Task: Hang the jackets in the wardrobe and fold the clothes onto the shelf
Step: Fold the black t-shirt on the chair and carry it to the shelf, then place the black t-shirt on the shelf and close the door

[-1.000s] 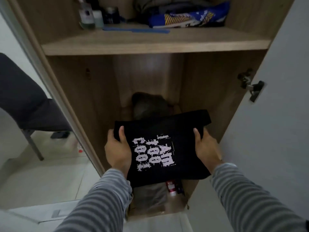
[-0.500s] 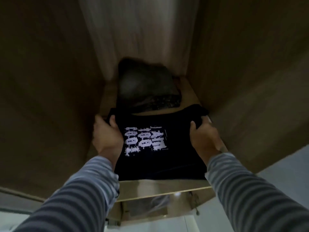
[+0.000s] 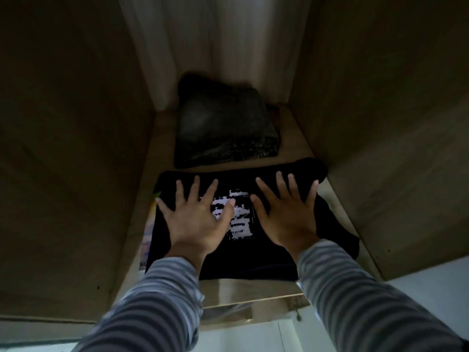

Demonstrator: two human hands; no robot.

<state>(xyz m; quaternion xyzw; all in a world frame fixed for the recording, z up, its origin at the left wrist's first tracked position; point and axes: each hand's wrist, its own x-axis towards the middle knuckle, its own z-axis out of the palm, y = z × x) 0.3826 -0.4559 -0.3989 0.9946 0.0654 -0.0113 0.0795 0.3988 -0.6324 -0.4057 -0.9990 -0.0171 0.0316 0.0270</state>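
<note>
Partly hidden, the shirt print; left hand and right hand press it flat-fingered, before dim folded clothes.

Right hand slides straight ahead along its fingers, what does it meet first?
The right hand lies flat on the black shirt, fingers pointing into the wardrobe. Past the shirt's far edge it would probably meet the dark folded pile, though the fingers angle slightly right, so possibly only its right corner.

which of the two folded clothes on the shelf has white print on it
The black t-shirt at the front of the shelf, under both flat hands. The dark grey folded garment behind it, at the back, is plain and untouched.
</note>
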